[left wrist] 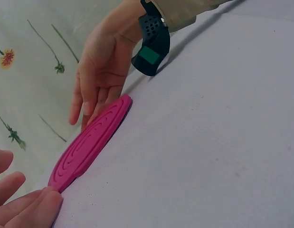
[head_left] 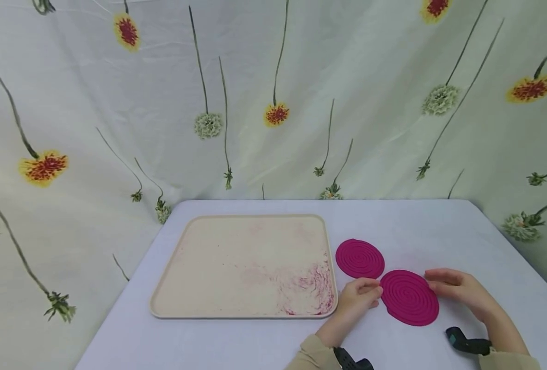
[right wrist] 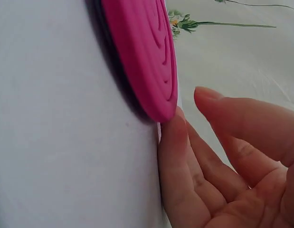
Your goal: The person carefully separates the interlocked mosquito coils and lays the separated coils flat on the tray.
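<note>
We see two crimson, spiral-grooved mats on a pale table (head_left: 444,231). The near mat (head_left: 409,298) sits at about four o'clock from the table's middle, with the far mat (head_left: 360,258) at its ten o'clock; their rims lie so close that we cannot tell whether they touch.

Our left hand (head_left: 354,306) has curled its thumb and finger together in a pinch on the near mat's nine o'clock edge. Our right hand (head_left: 470,293) is loosely spread at the two o'clock edge: one digit touches the rim there, while another stands off it, and it grips nothing.

At the far mat's nine o'clock lies a cream tray (head_left: 218,272), shallow-rimmed, with pink smears (head_left: 310,290) toward its own four o'clock corner. Beige sleeves (head_left: 315,354) cover our forearms, and a dark wrist device (head_left: 468,343) shows at each cuff. Toward twelve o'clock, beyond the table, hangs a pale cloth (head_left: 370,61) printed with upside-down flowers, some red and yellow, others white.
</note>
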The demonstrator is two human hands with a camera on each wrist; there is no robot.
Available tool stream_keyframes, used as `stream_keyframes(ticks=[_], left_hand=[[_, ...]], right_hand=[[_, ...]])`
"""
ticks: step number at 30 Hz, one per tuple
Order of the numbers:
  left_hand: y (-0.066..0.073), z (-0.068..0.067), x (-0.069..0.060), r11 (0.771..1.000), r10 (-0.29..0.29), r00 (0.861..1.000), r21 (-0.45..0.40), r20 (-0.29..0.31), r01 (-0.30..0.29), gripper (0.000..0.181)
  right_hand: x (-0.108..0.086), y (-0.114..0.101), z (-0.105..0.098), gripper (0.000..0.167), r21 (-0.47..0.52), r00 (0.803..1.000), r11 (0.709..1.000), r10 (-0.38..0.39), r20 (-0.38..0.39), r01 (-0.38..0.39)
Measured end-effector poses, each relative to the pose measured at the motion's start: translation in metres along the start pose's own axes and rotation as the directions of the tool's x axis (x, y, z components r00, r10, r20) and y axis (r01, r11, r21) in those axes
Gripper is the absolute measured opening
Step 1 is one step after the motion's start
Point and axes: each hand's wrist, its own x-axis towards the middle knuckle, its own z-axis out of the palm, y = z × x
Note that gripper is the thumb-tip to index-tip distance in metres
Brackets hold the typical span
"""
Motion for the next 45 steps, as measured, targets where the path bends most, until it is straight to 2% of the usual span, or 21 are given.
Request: stream_keyframes(ticks=[9, 18, 20, 23, 26, 30, 35, 38, 41, 43, 45], left_hand=[[0.002, 0.002, 0.002, 1.000, 0.010, 1.000, 0.001, -0.004, -0.010, 0.021], [0.002, 0.005, 0.004, 0.999, 0.023, 0.998, -0.041, -0.064, -0.025, 0.017], [0.002, 0.006, 0.004, 0.998, 0.028, 0.997, -0.060, -0.075, -0.033, 0.017], [0.003, 0.004, 0.006, 0.997, 0.062, 0.993, -0.047, -0.098, -0.067, 0.017], [0.006, 0.001, 0.008, 0.995, 0.094, 0.988, -0.032, -0.124, -0.099, 0.018], [0.014, -0.006, 0.011, 0.991, 0.107, 0.986, -0.063, -0.126, -0.116, 0.019], [0.024, -0.023, 0.015, 0.990, 0.104, 0.987, -0.078, -0.120, -0.113, 0.020], [0.031, -0.037, 0.015, 0.990, 0.111, 0.989, -0.077, -0.094, -0.118, 0.021], [0.037, -0.051, 0.015, 0.990, 0.122, 0.990, -0.059, -0.066, -0.126, 0.020], [0.041, -0.061, 0.015, 0.989, 0.149, 0.988, -0.016, -0.046, -0.150, 0.020], [0.045, -0.070, 0.015, 0.984, 0.175, 0.984, -0.011, -0.036, -0.175, 0.021]], right_hand=[[0.001, 0.002, -0.001, 0.052, 0.023, 1.000, 0.999, 0.027, -0.009, -0.026], [0.000, 0.003, -0.004, 0.053, 0.168, 0.997, 0.983, 0.065, 0.037, -0.070], [0.000, 0.003, -0.004, 0.053, 0.202, 0.997, 0.977, 0.060, 0.050, -0.069], [0.000, 0.001, -0.004, 0.050, 0.269, 0.997, 0.962, 0.037, 0.063, -0.053], [0.001, 0.001, -0.003, 0.037, 0.332, 0.997, 0.943, -0.008, 0.073, -0.017], [0.004, -0.001, -0.001, 0.020, 0.398, 0.992, 0.917, -0.088, 0.094, 0.043], [0.009, -0.010, 0.004, 0.023, 0.466, 0.976, 0.878, -0.181, 0.120, 0.106], [0.012, -0.020, 0.010, 0.024, 0.502, 0.968, 0.855, -0.218, 0.121, 0.130], [0.016, -0.034, 0.018, 0.022, 0.491, 0.969, 0.858, -0.226, 0.098, 0.151], [0.019, -0.047, 0.024, 0.021, 0.470, 0.975, 0.869, -0.212, 0.070, 0.155], [0.023, -0.061, 0.030, 0.023, 0.450, 0.976, 0.878, -0.210, 0.049, 0.166]])
